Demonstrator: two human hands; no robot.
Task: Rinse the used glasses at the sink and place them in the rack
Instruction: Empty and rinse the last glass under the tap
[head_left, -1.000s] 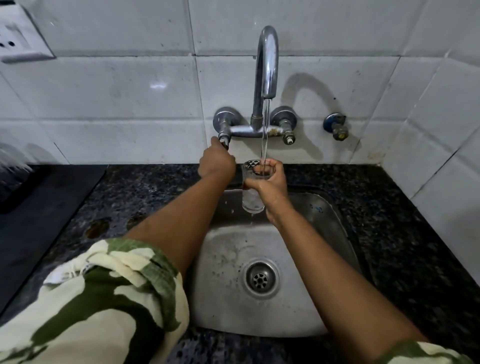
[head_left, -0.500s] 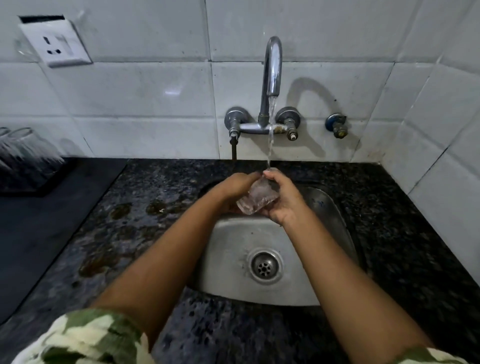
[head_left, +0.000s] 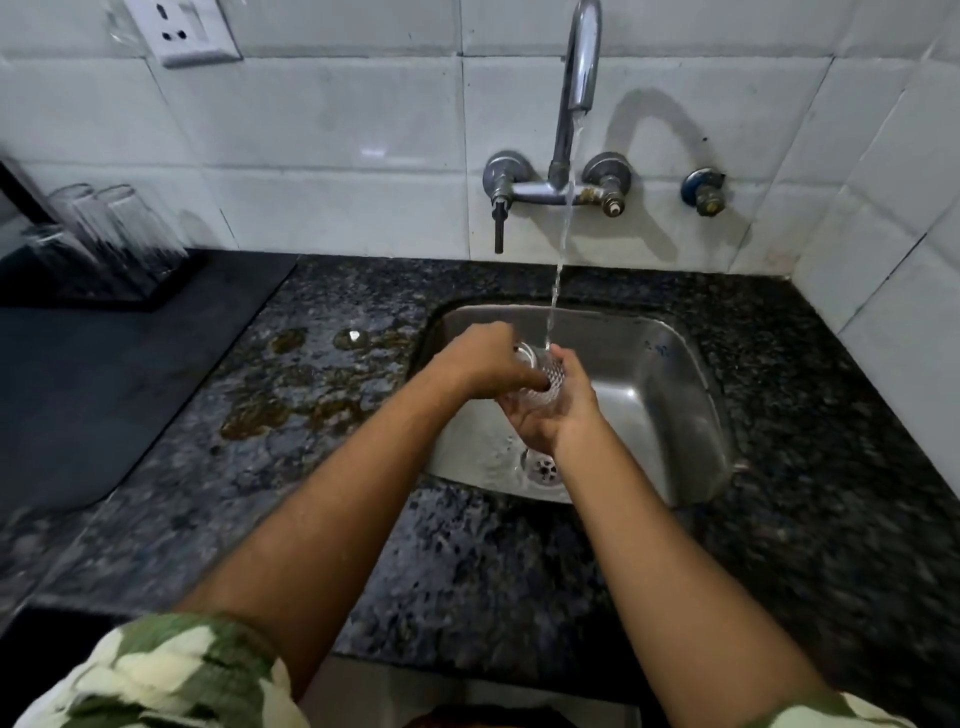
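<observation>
**Patterned glass under running tap, both hands engaged**

Head view. Right hand (head_left: 558, 410) is cupping a textured clear glass (head_left: 540, 376) from below, fingers curled up around its side. Left hand (head_left: 485, 358) is reaching across the glass from the left, fingers curled against it; whether the fingertips are going inside the mouth cannot be told. The glass is lying tilted over the steel sink (head_left: 665, 395), with the water stream (head_left: 558, 270) from the chrome tap (head_left: 576, 88) falling onto it.

Surface and room: the sink is sitting in a dark speckled granite counter (head_left: 467, 561), which is showing wet patches (head_left: 291, 384) at left. White wall tiles (head_left: 332, 119) are running behind, carrying a socket plate (head_left: 182, 31) and a small side valve (head_left: 704, 192).

Hard to make out: upturned glasses (head_left: 111, 228) are standing on a dark rack (head_left: 93, 291) at far left, blurred and cut by the frame edge. The drain (head_left: 543, 467) is showing partly behind the right wrist. Camouflage sleeves (head_left: 171, 675) are cropped at the bottom.
</observation>
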